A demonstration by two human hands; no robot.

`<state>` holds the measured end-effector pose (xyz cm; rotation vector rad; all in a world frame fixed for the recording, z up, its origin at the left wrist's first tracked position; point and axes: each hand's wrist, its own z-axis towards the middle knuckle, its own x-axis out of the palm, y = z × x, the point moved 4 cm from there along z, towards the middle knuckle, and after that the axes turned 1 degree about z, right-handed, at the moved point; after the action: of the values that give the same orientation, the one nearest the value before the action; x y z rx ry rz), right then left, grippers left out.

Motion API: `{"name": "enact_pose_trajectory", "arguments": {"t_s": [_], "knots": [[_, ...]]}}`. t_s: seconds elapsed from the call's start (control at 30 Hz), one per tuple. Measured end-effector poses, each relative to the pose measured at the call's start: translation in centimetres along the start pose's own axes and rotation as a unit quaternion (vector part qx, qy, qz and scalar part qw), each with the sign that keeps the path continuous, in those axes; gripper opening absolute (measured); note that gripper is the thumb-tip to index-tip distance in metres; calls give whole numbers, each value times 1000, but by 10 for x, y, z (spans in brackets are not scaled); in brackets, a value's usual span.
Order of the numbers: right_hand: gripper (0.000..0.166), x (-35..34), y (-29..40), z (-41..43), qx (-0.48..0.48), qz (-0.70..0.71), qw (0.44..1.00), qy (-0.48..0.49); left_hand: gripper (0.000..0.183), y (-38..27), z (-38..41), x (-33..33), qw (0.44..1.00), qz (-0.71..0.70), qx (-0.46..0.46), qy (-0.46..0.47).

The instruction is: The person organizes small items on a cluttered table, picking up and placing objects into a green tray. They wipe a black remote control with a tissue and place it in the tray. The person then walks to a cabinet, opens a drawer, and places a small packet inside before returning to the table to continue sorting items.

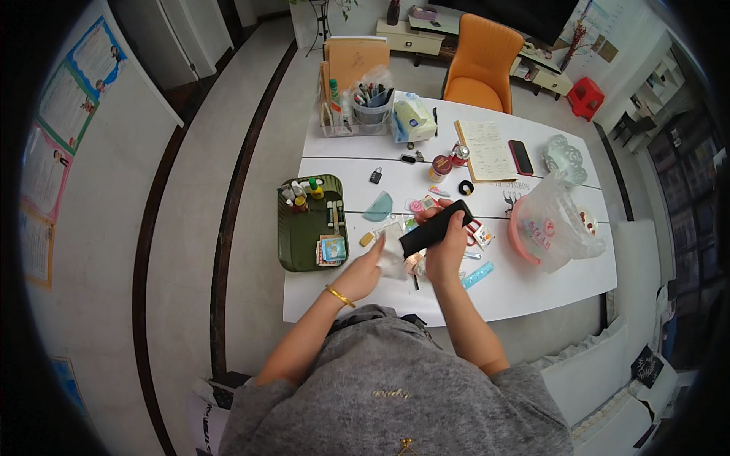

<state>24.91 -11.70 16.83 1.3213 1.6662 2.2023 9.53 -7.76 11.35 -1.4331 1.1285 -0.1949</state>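
My right hand (pixel 447 253) grips a black rectangular object (pixel 436 229), like a slim case, tilted over the near middle of the table. Its lower left end meets a whitish translucent pouch (pixel 392 259). At the pouch's left edge, my left hand (pixel 362 275) has its thumb or forefinger stretched along it and the other fingers curled. Small items lie partly hidden below: a blue ruler (pixel 478 275), a card with red loops (pixel 481 235) and a pink round item (pixel 415 205). A teal protractor (pixel 378 206) and a tan eraser-like block (pixel 366 239) lie beyond my left hand.
To the left stands a green tray (pixel 302 228) with small bottles and cards. A pink bowl (pixel 516 233) with a plastic bag (pixel 562 228) is at right. Farther back are a pen bucket (pixel 370 114), tissue pack (pixel 413 118), notebook (pixel 487 151), phone (pixel 520 157) and jar (pixel 440 169).
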Motion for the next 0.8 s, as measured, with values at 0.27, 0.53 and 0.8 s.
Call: {"name": "enact_pose_trajectory", "arguments": {"t_s": [0.27,0.53,0.8], "knots": [[35,15,-43,-35,16,-130,976,172,29,14,-9,13,751,-657,-69,-2],[40,54,-82,-24,89,-260,922,272,22,110,-48,-34,903,-372,-114,-180],[27,100,-230,2,345,-284,846,290,29,192,-155,-125,736,-464,-156,-468]]}}
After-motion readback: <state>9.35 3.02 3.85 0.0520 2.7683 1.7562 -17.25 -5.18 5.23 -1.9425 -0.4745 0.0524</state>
